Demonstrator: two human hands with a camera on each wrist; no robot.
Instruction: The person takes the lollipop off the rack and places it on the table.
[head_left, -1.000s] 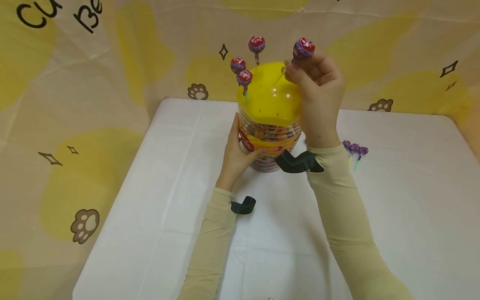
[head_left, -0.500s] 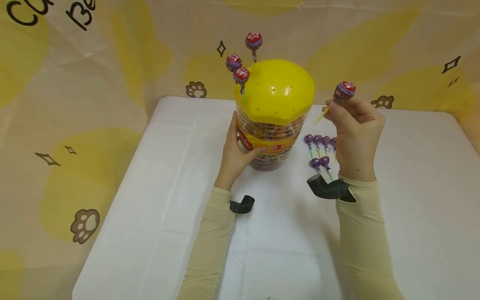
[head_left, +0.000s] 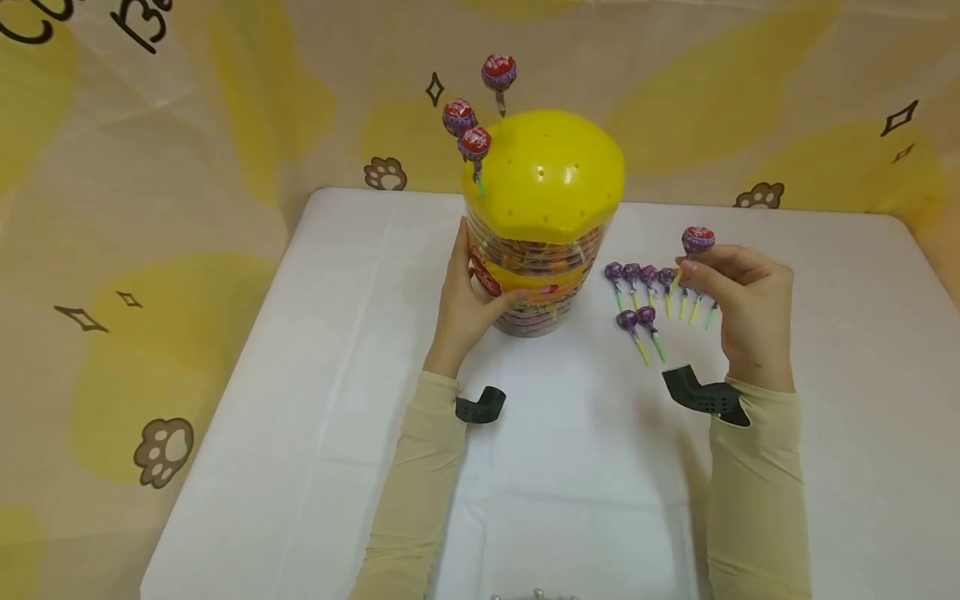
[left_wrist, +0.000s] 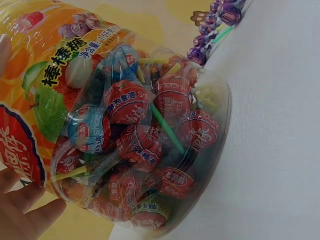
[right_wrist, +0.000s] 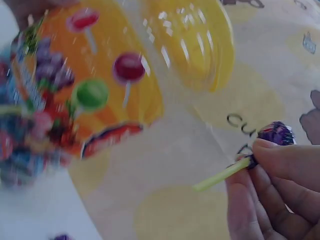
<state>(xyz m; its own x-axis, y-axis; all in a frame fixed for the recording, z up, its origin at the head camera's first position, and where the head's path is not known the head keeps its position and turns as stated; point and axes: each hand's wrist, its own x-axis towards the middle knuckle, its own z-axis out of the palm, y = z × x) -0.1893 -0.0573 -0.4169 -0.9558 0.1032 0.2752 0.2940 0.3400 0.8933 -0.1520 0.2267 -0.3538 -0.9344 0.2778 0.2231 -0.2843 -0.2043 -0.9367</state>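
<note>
A: What did the right hand (head_left: 750,300) have in its fingers (right_wrist: 272,165)?

B: They pinched the stick of a purple lollipop (head_left: 697,241), head up, just above the row of loose lollipops (head_left: 652,287) lying on the tabletop (head_left: 570,467).

A: And the left hand (head_left: 468,304)?

B: Its fingers were curled round the near side of the candy tub (head_left: 536,279), thumb on the front label. The tub stood upright, well to the left of the right fingers, its yellow lid (head_left: 547,179) pierced with holes; three lollipops (head_left: 474,117) stood in it at the far left.

A: Any room around?

B: Bare tabletop lay to the right of the right fingers and toward the near edge. Both forearms came up from below, wrists raised, the right palm turned leftward.
</note>
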